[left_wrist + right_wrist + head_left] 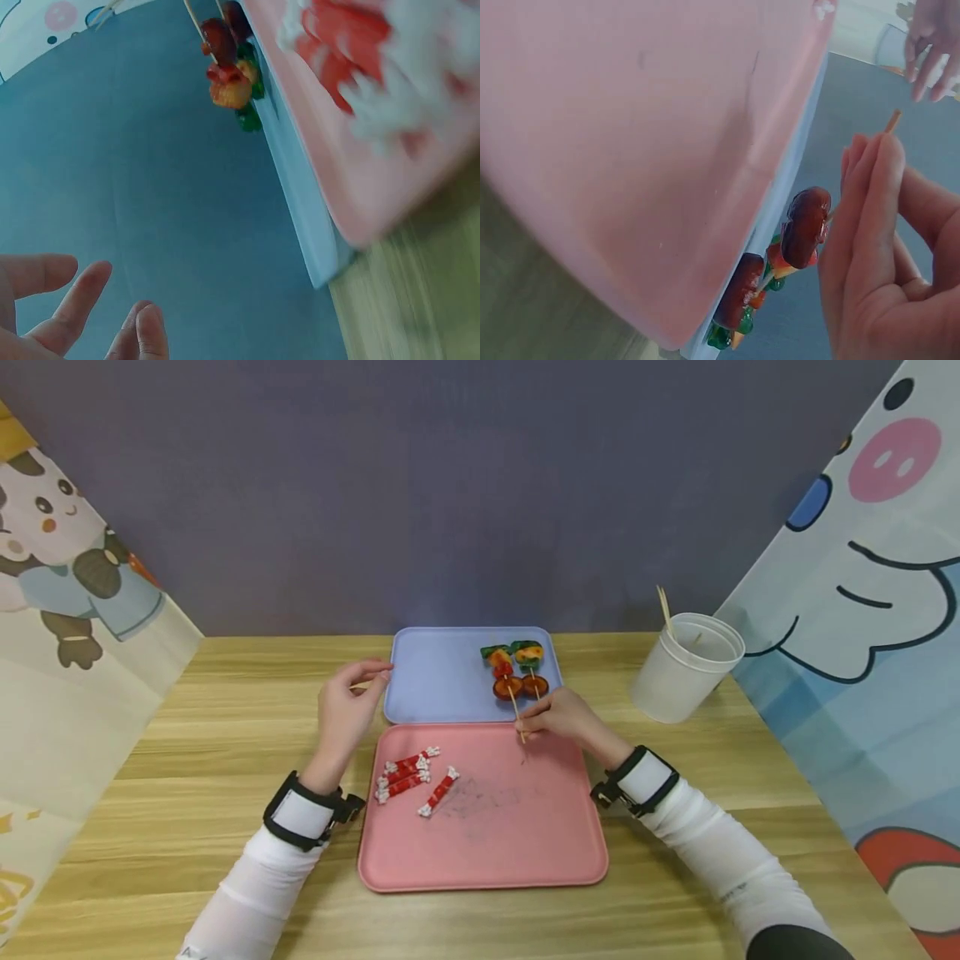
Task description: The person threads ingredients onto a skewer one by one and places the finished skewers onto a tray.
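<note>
My right hand [561, 717] pinches the bare end of a wooden skewer [507, 688] threaded with green, orange and red pieces and a brown, glossy one. Its stick pokes out past the fingertips in the right wrist view. Just right of it, a second, similar skewer [536, 686] lies on the blue tray [435, 677]. My left hand [347, 703] is at that tray's left edge, fingers loosely bent. Nothing is between those fingers in the left wrist view.
A pink tray [510, 852] stands in front of the blue one, holding several red-wrapped candies [438, 792] at its left. To the right, a white bucket [675, 681] contains thin wooden sticks [665, 608]. A grey wall [480, 502] rises behind the wooden table [247, 718].
</note>
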Available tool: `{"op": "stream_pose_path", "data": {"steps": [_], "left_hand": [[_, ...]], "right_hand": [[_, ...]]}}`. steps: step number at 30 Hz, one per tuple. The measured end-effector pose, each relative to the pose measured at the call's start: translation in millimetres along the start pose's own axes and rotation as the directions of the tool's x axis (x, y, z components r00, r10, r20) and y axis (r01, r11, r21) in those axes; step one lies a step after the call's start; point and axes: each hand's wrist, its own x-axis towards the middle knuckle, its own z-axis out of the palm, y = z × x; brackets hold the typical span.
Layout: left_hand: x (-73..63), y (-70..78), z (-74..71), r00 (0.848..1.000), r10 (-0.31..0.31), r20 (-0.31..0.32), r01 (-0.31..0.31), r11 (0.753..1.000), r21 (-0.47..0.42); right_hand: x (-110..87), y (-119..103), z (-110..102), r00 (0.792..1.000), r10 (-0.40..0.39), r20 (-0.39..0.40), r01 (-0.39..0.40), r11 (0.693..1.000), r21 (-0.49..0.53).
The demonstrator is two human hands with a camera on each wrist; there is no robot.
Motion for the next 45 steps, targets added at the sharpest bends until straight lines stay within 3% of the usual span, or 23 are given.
{"op": "stream_pose_path", "data": {"steps": [7, 13, 23, 35, 45], "left_hand": [[-6.3, -13.0, -21.2, 1.000, -0.018, -0.007, 0.018, 0.997, 0.073], [-6.4, -17.0, -31.3, 0.998, -0.049, -0.035, 0.051, 0.995, 0.085], [-3.9, -17.2, -31.0, 0.998, -0.054, -0.026, 0.056, 0.995, 0.085], [-4.1, -18.6, -31.9, 0.997, -0.075, -0.011, 0.076, 0.993, 0.092], [-4.2, -17.6, -32.7, 0.996, -0.092, 0.005, 0.091, 0.991, 0.100]], "right_hand": [[14.0, 0.2, 0.5, 1.000, 0.010, 0.017, -0.009, 0.999, -0.047], [24.0, 2.8, -1.8, 1.000, -0.026, 0.015, 0.028, 0.988, -0.153], [34.7, -2.8, -0.9, 0.999, -0.012, 0.050, 0.019, 0.991, -0.136], [40.9, -3.9, 5.2, 0.989, -0.092, 0.118, 0.117, 0.966, -0.230], [37.5, -6.7, 4.7, 0.980, -0.095, 0.175, 0.128, 0.974, -0.187]]}}
